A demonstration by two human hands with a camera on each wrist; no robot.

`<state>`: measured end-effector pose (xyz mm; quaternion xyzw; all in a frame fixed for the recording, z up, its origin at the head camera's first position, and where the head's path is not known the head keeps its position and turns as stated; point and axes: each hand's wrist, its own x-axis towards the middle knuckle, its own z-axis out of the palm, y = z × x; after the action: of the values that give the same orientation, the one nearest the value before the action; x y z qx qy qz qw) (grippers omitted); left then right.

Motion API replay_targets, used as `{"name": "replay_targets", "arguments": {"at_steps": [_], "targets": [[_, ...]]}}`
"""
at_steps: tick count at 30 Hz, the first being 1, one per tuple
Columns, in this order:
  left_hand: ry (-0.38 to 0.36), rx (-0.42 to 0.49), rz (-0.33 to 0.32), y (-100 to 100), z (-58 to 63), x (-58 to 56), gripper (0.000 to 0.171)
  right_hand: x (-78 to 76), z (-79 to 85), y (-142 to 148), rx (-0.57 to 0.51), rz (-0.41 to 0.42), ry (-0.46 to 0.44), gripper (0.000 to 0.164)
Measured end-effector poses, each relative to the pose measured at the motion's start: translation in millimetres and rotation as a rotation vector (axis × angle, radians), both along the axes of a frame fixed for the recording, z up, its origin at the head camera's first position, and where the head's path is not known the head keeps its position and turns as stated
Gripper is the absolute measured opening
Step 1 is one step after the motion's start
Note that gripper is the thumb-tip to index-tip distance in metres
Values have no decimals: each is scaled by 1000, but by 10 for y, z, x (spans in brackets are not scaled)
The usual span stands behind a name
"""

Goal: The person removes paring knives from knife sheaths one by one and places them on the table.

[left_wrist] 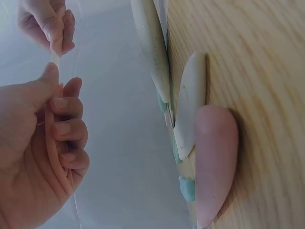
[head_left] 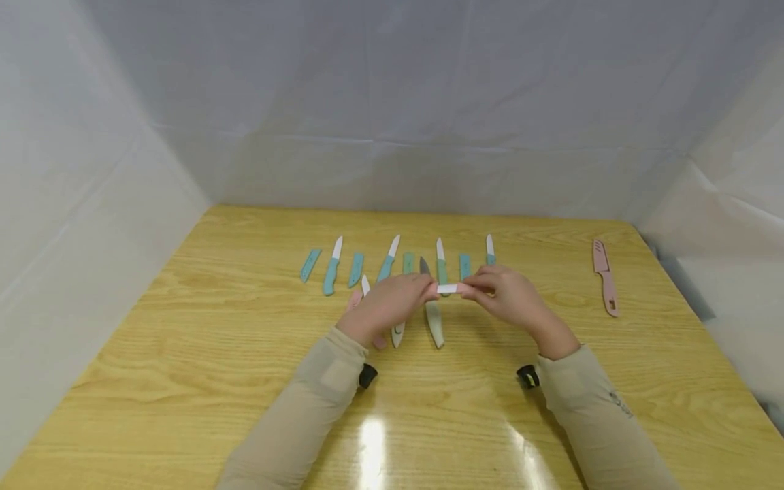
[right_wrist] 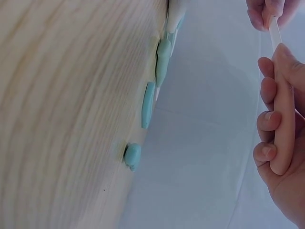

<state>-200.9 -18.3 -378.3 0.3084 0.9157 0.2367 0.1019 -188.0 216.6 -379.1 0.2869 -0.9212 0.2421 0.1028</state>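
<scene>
In the head view my left hand (head_left: 392, 299) and right hand (head_left: 511, 299) meet above the knives, a short stretch of white blade (head_left: 447, 289) showing between them. My right hand grips the pink handle (right_wrist: 284, 129) of this knife, thumb towards the blade. A slim pink sheath (left_wrist: 53, 148) lies in my left hand, held by thumb and curled fingers; the blade's far end is hidden at the fingertips. Below the left hand are a cream knife (head_left: 434, 325) with a dark blade, a cream sheath (head_left: 398, 335) and a pink handle (left_wrist: 217, 162), partly covered by that hand.
Along the back of the wooden table (head_left: 214, 340) lie blue knives (head_left: 331, 275), a green knife (head_left: 441, 265) and blue sheaths (head_left: 310, 265) (head_left: 356, 269), several with white blades pointing away. A pink sheathed knife (head_left: 606, 282) lies far right. White sheeting (head_left: 392, 136) encloses the table.
</scene>
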Motion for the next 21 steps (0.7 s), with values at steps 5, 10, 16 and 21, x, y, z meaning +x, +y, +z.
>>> {"name": "replay_targets", "arguments": {"at_steps": [5, 10, 16, 21], "targets": [[-10, -1, 5, 2, -3, -4, 38, -1, 7, 2, 4, -2, -8, 23], [-17, -6, 10, 3, -6, -6, 36, -11, -2, 14, 4, 6, 14, 22], [-33, -7, 21, 6, -3, 1, 38, -16, -8, 25, 0, 9, 30, 21], [-43, -7, 23, 4, 7, 4, 39, -15, -11, 34, 2, 3, 14, 22]]}}
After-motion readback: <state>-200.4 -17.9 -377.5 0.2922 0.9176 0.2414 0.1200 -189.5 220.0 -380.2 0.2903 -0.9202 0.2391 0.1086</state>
